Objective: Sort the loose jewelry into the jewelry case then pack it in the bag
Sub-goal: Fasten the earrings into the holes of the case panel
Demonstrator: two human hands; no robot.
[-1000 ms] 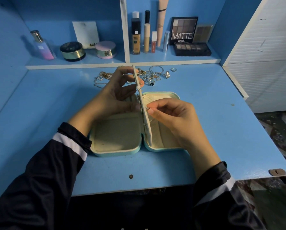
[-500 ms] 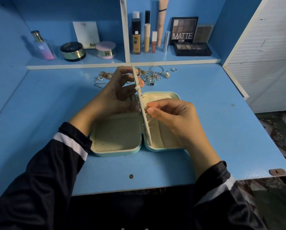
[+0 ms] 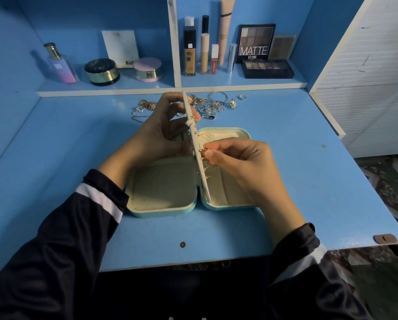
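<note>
A mint jewelry case [image 3: 163, 210] lies open on the blue desk, cream lined. Its middle panel [image 3: 201, 168] stands upright on edge, with small earring posts sticking out of its right face. My left hand [image 3: 161, 132] holds that panel near its top, thumb on the right face. My right hand [image 3: 237, 158] pinches a small gold earring [image 3: 202, 150] against the panel's right side. Loose gold and silver jewelry [image 3: 213, 103] lies in a pile behind the case, with more chains [image 3: 143, 107] to the left. No bag is in view.
A raised shelf [image 3: 128, 90] at the back carries a perfume bottle [image 3: 59, 63], two round compacts, several makeup tubes [image 3: 205, 54] and eyeshadow palettes [image 3: 268, 68]. A white cabinet [image 3: 373, 77] stands at the right. The desk's front edge is close to my body.
My right hand with the earring has shifted slightly up along the panel. The left hand and the case have stayed put.
</note>
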